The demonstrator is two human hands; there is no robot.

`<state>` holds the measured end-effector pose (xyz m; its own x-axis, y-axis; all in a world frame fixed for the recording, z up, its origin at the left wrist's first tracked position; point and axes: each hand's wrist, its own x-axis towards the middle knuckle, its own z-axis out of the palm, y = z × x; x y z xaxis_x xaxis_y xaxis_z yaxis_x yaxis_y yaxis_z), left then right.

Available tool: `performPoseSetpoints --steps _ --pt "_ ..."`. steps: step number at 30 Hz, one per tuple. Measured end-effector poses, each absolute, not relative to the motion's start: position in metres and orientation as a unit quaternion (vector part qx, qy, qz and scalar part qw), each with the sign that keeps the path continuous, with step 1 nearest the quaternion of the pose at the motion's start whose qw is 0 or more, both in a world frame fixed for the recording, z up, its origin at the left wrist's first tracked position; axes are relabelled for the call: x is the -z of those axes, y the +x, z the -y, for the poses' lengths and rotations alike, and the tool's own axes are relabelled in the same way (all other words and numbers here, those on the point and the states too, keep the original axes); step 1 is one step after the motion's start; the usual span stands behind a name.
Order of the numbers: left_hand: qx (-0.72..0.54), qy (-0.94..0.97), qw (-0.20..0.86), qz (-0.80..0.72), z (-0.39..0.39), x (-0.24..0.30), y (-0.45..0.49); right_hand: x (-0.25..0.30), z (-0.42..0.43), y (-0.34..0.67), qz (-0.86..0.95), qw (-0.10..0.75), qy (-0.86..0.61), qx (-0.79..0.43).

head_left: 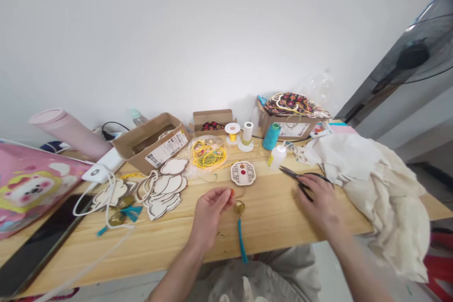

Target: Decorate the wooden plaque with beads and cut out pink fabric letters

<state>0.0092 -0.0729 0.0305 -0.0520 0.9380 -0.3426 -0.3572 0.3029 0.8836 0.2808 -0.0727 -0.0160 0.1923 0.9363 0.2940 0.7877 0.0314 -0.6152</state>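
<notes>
My left hand (211,210) pinches a small red patterned piece (232,193) between thumb and fingertips. A thin cord runs near it, and just right of the fingers is a round brownish-gold bead (239,206). From the bead a teal tassel (242,240) hangs toward the table's front edge. My right hand (317,198) has its fingers around the black handles of the scissors (300,179), whose blades point left and lie low over the table. Between and beyond both hands is a white lattice-edged plaque (243,173) with a red dot.
A white glue bottle (276,156), a teal thread cone (271,137) and spools (232,133) stand behind. Cloud-shaped cutouts (166,188), yellow cord (208,153) and a cardboard box (150,141) are to the left. Cream cloth (375,174) drapes over the right edge. A phone (42,240) lies far left.
</notes>
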Motion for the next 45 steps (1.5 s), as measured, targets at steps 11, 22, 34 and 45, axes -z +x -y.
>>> performPoseSetpoints --steps 11,22,34,45 --pt "-0.471 0.352 0.660 -0.469 0.012 -0.018 0.002 0.006 0.058 0.315 0.717 0.108 -0.688 -0.014" --pt "-0.481 0.298 0.692 -0.448 0.019 -0.012 -0.006 -0.005 0.082 0.305 0.578 0.242 -0.772 -0.104" --pt "-0.494 0.363 0.689 -0.386 0.034 -0.033 -0.001 -0.052 0.097 0.176 0.504 0.411 -0.514 -0.559" --pt "-0.457 0.364 0.739 -0.335 0.038 -0.036 -0.002 -0.053 0.090 0.161 0.578 0.343 -0.459 -0.582"
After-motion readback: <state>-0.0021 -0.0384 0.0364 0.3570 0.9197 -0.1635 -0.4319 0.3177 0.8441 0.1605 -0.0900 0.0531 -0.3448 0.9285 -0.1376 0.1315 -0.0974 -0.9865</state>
